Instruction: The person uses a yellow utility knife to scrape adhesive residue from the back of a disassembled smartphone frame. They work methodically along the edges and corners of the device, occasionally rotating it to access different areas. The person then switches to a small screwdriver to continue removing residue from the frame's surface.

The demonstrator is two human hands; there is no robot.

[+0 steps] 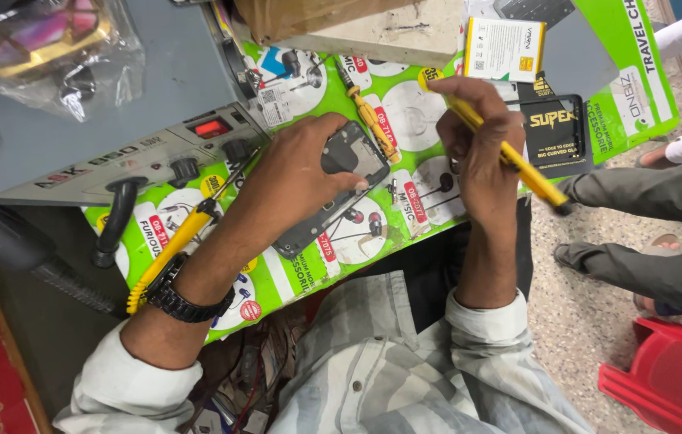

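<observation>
Centrally in the frame, the left hand (297, 165) lies palm-down over a dark, opened mobile phone with its back cover off (333, 189), fingers curled around the upper end and pressing it against the bright green printed sheet covering the bench (405, 120). The phone runs diagonally, lower end pointing toward the bottom centre; its exposed inner plate shows beside the thumb. A black metal-link wristwatch (184, 301) sits on the left wrist.

Right of centre, the right hand (481, 157) is closed around a long yellow-handled tool with a black tip (510, 157), fingers wrapped about the shaft. The handle slants from upper centre to the right edge of the sheet; the black tip overhangs the bench edge. Whether the tool touches the phone cannot be told.

Other items:
- a second yellow-handled screwdriver (373, 120) lies on the sheet just above the phone, apart from both hands.
- a yellow coiled-handle soldering iron (168, 249) lies under the left forearm, lower left.
- a grey bench power unit with a lit red switch and black knobs (156, 153) stands at the upper left.
- a black flat screen-protector packet (558, 133) rests at upper right, near the right hand.
- a red plastic stool (666, 378) stands on the floor, lower right.
</observation>
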